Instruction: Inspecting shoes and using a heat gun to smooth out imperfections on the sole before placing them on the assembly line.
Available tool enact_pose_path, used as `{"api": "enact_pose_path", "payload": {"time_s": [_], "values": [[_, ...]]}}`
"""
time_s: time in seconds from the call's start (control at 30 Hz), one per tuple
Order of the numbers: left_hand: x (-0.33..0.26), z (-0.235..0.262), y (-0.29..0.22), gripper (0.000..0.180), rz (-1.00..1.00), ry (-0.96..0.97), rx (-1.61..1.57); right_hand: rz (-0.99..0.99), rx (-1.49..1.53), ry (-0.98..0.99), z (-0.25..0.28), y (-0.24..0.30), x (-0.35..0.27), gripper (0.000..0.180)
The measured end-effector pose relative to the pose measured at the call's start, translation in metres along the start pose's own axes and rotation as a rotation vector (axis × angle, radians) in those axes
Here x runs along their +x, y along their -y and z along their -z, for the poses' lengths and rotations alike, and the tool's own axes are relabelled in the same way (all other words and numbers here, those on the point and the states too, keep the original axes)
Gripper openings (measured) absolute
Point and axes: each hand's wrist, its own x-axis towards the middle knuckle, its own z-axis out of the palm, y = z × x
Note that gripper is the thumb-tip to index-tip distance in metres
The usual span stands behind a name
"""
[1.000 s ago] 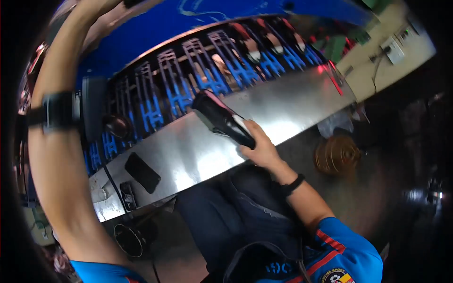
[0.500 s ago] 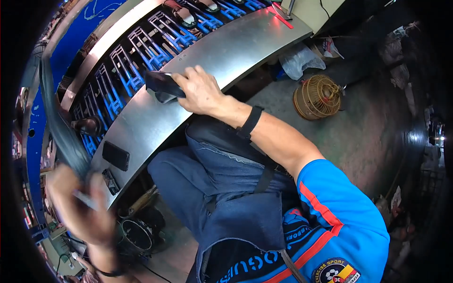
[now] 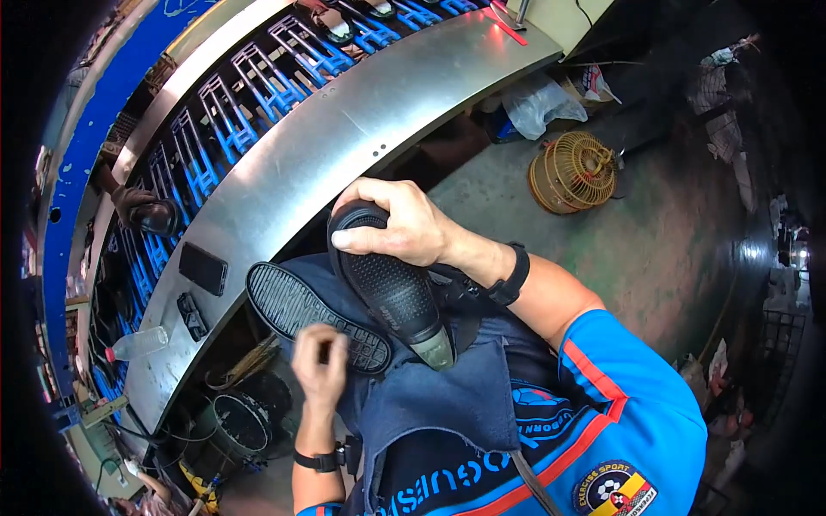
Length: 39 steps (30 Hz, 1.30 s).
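Over my lap my right hand [image 3: 404, 225] grips a black shoe [image 3: 391, 288] by its rounded upper end, thumb across the top. Dots cover the shoe's surface, and a grey-green piece shows at its lower end. To the left a black outsole [image 3: 297, 301] rests on my thighs, its ribbed grey face up and a raised rim around it. My left hand [image 3: 320, 365] is at the outsole's near edge with its fingers curled closed. Blur hides whether it touches the outsole or pinches something small. Dark blue apron cloth [image 3: 447, 396] lies beneath.
A curved metal bench [image 3: 284, 185] carries a phone [image 3: 204, 268], a small black object [image 3: 191, 316] and a clear bottle [image 3: 139, 344]. Beyond it runs a rack of blue holders [image 3: 280, 99], with a dark shoe [image 3: 155, 217] on it. A wicker cage [image 3: 572, 172] and a bucket [image 3: 245, 421] stand on the floor.
My right hand has brought the shoe from above the bench back over my lap. My left hand has swung right from the bench's left end. The outsole now shows on my thighs.
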Motion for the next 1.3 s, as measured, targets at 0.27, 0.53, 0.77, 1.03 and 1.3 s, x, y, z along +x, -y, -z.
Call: {"api": "enact_pose_path", "payload": {"time_s": [0.27, 0.53, 0.77, 1.03, 1.3], "values": [[0.113, 0.057, 0.104, 0.047, 0.501, -0.29, -0.238, 0.113, 0.295, 0.108, 0.005, -0.015, -0.026, 0.039], [0.091, 0.065, 0.031, 0.054, 0.065, 0.242, -1.421, -0.582, 1.168, 0.116, -0.015, -0.093, -0.073, 0.061], [0.08, 0.066, -0.033, 0.072, 0.099, 0.291, -1.332, -0.62, 1.257, 0.074, -0.017, -0.105, -0.074, 0.059], [0.061, 0.065, -0.071, 0.065, 0.127, 0.096, -0.997, -0.442, 1.196, 0.063, -0.007, -0.101, -0.067, 0.057], [0.07, 0.066, -0.106, 0.078, -0.018, 0.049, -0.973, -0.412, 1.039, 0.456, -0.005, -0.046, -0.054, 0.071]]}}
